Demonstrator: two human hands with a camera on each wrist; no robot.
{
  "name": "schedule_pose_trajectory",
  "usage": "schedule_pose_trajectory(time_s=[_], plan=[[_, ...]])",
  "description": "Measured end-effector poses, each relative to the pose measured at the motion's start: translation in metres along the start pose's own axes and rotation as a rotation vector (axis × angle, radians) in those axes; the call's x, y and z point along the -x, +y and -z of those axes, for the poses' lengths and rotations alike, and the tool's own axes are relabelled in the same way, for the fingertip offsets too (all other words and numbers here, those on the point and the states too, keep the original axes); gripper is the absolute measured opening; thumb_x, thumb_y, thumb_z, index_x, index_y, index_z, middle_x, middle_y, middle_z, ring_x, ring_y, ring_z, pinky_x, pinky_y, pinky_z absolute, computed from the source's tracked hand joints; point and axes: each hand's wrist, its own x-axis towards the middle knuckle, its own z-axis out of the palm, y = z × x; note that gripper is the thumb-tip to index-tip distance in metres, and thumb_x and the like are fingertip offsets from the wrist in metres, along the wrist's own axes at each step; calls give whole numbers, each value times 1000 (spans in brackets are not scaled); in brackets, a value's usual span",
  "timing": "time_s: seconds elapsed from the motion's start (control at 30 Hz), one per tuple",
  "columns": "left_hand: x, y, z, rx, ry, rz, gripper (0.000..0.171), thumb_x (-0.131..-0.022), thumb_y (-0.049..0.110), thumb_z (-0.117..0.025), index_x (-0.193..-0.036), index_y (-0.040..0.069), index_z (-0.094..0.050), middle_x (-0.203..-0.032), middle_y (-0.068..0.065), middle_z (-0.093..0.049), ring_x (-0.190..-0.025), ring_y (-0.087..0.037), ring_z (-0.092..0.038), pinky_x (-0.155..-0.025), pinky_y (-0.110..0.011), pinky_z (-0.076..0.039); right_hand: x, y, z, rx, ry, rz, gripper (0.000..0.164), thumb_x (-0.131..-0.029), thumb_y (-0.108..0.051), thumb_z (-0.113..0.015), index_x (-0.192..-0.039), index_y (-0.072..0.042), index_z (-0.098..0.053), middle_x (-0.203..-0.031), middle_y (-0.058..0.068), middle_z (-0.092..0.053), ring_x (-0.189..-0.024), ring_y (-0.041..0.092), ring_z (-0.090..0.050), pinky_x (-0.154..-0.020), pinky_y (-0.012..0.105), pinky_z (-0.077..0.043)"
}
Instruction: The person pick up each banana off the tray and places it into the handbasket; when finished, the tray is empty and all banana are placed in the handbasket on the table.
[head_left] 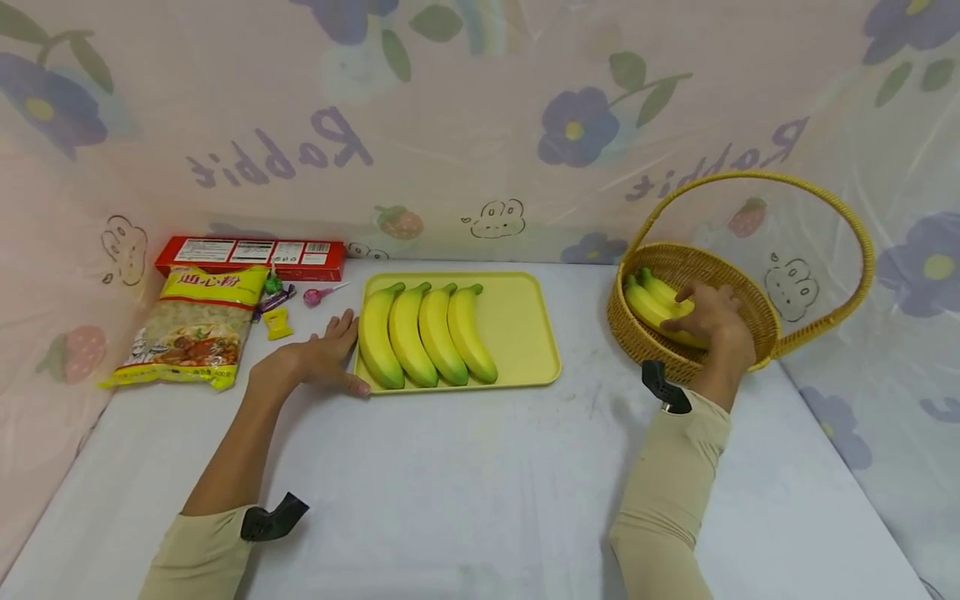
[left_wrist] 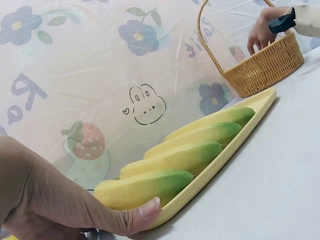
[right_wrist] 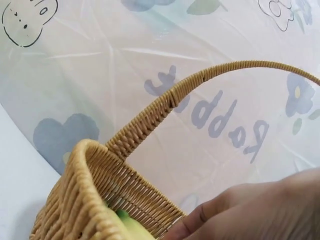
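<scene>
Several yellow bananas [head_left: 431,333] with green ends lie side by side on the left part of a pale yellow tray [head_left: 521,333]. My left hand [head_left: 322,354] rests at the tray's left edge, fingers spread and thumb by the near corner; the left wrist view shows the thumb [left_wrist: 135,215] against the rim. At the right, my right hand [head_left: 712,312] reaches into a wicker basket [head_left: 626,325], where its thumb and fingers grip a banana [head_left: 678,293]. Another banana [head_left: 645,304] lies against it. In the right wrist view the fingertips are hidden low in the basket.
Left of the tray lie a yellow pasta bag [head_left: 198,325], a red box [head_left: 315,260], a pink lollipop [head_left: 313,297] and wrapped candies [head_left: 277,323]. The basket's tall handle [head_left: 866,250] arches up behind my right hand. A printed curtain [head_left: 465,150] stands behind the white table [head_left: 465,483].
</scene>
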Motion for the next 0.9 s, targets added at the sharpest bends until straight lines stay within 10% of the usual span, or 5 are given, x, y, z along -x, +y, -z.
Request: schedule_pose_trajectory(time_s=[0.9], plan=[[0, 2, 0, -17, 6, 1, 129, -86, 50, -81, -164, -6, 6, -171, -32, 14, -160, -53, 10, -129, -70, -4, 25, -66, 19, 20, 27, 267, 62, -102, -32, -67, -147, 5, -44, -153, 39, -32, -141, 61, -25, -110, 79, -35]])
